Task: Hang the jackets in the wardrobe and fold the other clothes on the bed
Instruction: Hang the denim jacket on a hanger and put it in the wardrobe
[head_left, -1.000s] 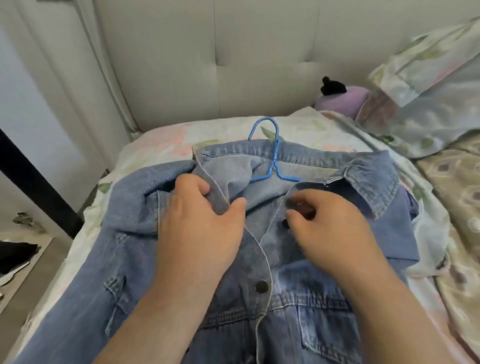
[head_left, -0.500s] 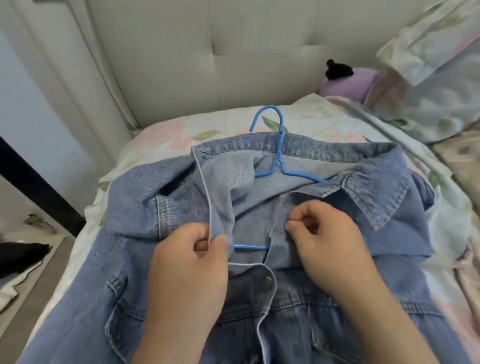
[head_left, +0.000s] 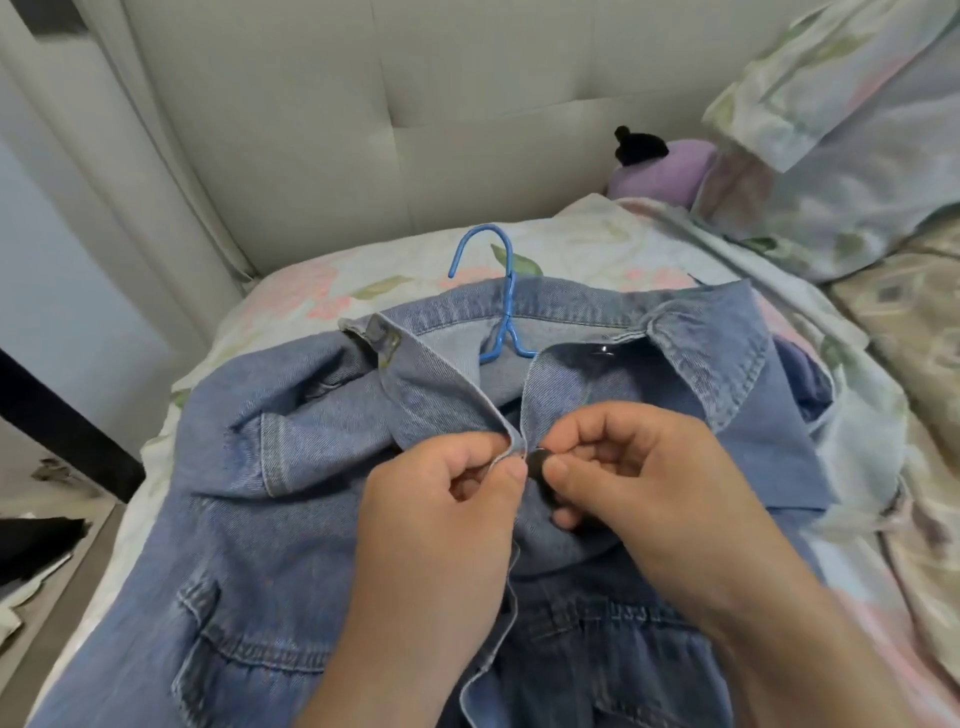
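Observation:
A blue denim jacket (head_left: 291, 467) lies front-up on the floral bed sheet (head_left: 291, 291). A blue wire hanger (head_left: 501, 306) sits inside it, its hook sticking out past the collar. My left hand (head_left: 436, 525) pinches the edge of the left front panel just below the collar. My right hand (head_left: 649, 483) pinches the dark metal button (head_left: 536, 461) on the right front panel. The two edges meet between my thumbs.
A padded beige headboard (head_left: 467, 114) stands behind the bed. A purple plush toy (head_left: 660, 174) lies at the back right beside floral pillows (head_left: 841, 156). A patterned blanket (head_left: 904, 353) covers the right side. The bed's left edge drops to the floor, with a dark piece of furniture (head_left: 57, 421).
Both hands have come together at the jacket's upper front. The left panel edge now meets the right one, covering the hanger's lower bar. My right hand has taken the button.

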